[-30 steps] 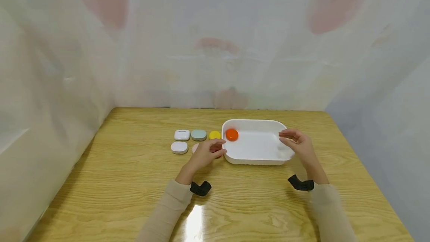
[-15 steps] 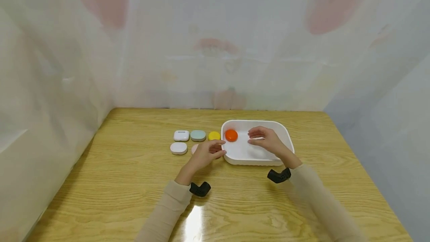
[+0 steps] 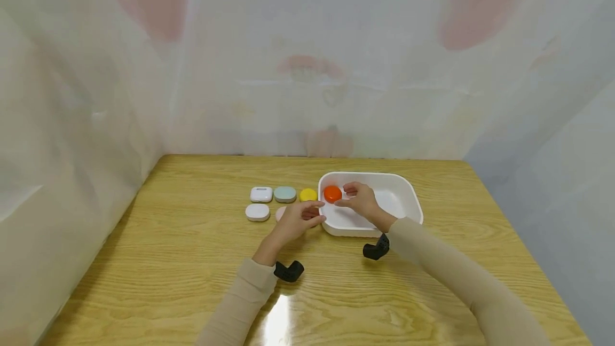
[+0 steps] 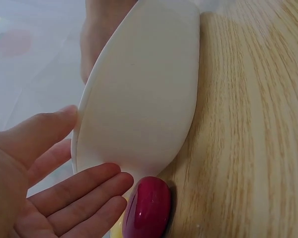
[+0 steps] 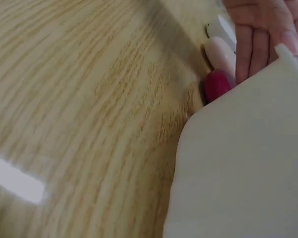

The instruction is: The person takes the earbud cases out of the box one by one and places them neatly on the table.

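At the left end of a white plastic basin (image 3: 370, 231), my left hand (image 3: 291, 220) touches the rim with fingers extended, as the left wrist view shows. The basin's wall hides one fingertip there. Inside the basin, my right hand (image 3: 360, 200) is beside a round orange-red case (image 3: 332, 194). Its thumb tip is right at the case, and thumb and fingers stand apart. A glossy crimson rounded case (image 4: 148, 208) lies outside the basin under the left fingers, hidden from the head view. A yellow round case (image 3: 308, 195) sits by the basin's left wall.
Left of the basin lie a white earbud case (image 3: 261, 194), a pale green oval case (image 3: 285, 194), a white oval case (image 3: 257, 212) and a pink case (image 3: 280, 213) partly behind the left hand. A patterned curtain (image 3: 307, 111) hangs behind the wooden table (image 3: 192, 260).
My right hand has moved left from the basin's right end, across its inside, to the orange-red case. The left hand stays at the left rim.
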A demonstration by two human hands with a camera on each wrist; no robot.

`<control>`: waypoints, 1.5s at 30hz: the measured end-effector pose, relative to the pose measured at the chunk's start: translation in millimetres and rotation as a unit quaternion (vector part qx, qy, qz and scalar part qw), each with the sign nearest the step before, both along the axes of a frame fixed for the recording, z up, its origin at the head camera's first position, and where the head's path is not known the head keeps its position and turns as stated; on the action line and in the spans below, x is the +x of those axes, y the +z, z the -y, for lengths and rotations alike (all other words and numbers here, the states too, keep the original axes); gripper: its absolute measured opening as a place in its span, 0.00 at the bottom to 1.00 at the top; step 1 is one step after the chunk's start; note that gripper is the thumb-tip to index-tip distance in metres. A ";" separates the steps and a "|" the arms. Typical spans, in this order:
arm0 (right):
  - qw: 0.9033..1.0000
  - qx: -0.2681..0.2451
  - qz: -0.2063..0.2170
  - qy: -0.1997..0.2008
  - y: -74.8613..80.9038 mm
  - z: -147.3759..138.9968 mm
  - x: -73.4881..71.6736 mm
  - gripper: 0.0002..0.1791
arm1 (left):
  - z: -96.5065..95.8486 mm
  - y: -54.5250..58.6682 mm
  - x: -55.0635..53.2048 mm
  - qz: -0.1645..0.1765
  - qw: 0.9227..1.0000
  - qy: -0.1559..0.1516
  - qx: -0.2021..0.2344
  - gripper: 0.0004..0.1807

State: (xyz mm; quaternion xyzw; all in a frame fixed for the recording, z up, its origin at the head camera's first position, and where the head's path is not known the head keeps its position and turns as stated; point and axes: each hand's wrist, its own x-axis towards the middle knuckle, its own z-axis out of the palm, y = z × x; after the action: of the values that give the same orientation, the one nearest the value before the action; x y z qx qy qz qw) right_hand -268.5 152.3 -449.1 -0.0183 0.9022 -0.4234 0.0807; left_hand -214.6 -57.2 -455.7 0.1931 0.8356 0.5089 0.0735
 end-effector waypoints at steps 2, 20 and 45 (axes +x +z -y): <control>1.000 0.003 -0.007 -0.004 -2.8 2.3 -2.4 0.29 | -0.7 -0.1 0.2 0.002 1.000 0.003 -0.001 0.22; 0.998 0.044 -0.046 -0.003 -6.4 20.6 -12.7 0.27 | 1.2 -1.3 0.6 -0.016 1.000 0.003 -0.016 0.22; 0.994 0.091 -0.036 0.041 -11.8 17.0 -17.5 0.30 | 0.4 -3.4 1.2 -0.027 1.000 0.002 -0.014 0.22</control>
State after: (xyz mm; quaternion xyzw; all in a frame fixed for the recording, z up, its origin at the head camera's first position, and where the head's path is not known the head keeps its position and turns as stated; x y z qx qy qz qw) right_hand -286.1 135.3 -461.0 -0.0631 0.9376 -0.3354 0.0664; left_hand -213.4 -57.6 -459.1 0.2044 0.8446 0.4919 0.0530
